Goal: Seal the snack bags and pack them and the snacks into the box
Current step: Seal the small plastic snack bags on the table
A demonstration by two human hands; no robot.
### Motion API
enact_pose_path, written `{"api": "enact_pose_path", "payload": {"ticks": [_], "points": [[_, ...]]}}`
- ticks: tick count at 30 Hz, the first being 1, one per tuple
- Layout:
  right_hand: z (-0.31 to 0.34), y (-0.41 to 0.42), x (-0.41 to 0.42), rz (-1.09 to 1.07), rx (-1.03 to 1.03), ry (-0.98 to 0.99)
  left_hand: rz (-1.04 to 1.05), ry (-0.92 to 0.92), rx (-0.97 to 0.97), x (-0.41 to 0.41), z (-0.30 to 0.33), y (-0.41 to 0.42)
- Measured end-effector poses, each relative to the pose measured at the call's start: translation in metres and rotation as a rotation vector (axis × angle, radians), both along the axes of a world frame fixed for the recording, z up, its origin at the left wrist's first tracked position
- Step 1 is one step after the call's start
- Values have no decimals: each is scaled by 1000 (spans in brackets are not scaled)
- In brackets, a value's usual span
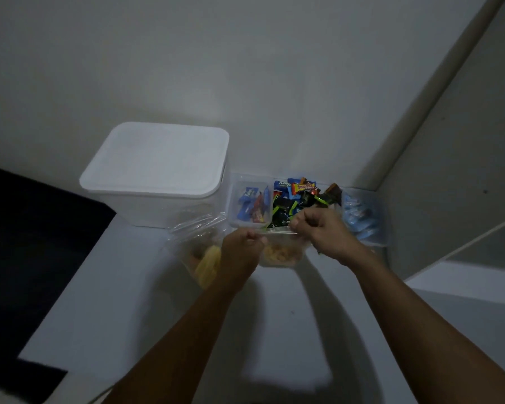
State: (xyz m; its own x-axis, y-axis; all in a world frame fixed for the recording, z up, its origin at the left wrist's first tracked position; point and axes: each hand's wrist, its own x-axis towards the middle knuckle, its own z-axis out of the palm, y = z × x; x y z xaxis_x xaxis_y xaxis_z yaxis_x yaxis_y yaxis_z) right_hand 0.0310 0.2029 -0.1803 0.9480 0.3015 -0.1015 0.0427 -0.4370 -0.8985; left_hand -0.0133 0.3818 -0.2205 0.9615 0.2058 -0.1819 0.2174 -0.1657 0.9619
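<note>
Both hands are on the top edge of a clear snack bag (280, 252) held just above the white table (158, 301), in front of the snack trays. Left hand (242, 246) pinches the left end of the bag mouth, fingers curled tight on the plastic. Right hand (318, 228) pinches the right end, thumb and fingers clamped on the strip. The bag holds pale yellow crisps or similar; the exact contents are too dim to tell.

A second clear bag (199, 252) with yellow snacks lies on the table just left of the left hand, mouth loose and apparently not yet sealed.

The white box (158, 176) sits at the back left with its lid on. Beside it are clear trays: one with a few blue and red wrapped sweets (251, 205), one piled with mixed wrapped sweets (301, 196), one with pale blue packets (359, 217).

Handling judgement: the bag is light, thin, soft and slippery, with no stiffness of its own. The contents look brittle, so don't squeeze the belly. Best hold is along the top strip, pinching and sliding across to close. Likely step in hand: sealing the first bag; packing not yet begun, and the box lid must come off first.
</note>
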Motion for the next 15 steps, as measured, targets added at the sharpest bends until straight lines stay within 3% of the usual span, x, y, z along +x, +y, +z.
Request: {"api": "enact_pose_path", "payload": {"ticks": [6,15], "points": [[-29,27,-7,95,-52,83,350,181,-180,-33,-21,21],[-54,83,0,147,-122,18,474,178,59,-59,-28,63]]}}
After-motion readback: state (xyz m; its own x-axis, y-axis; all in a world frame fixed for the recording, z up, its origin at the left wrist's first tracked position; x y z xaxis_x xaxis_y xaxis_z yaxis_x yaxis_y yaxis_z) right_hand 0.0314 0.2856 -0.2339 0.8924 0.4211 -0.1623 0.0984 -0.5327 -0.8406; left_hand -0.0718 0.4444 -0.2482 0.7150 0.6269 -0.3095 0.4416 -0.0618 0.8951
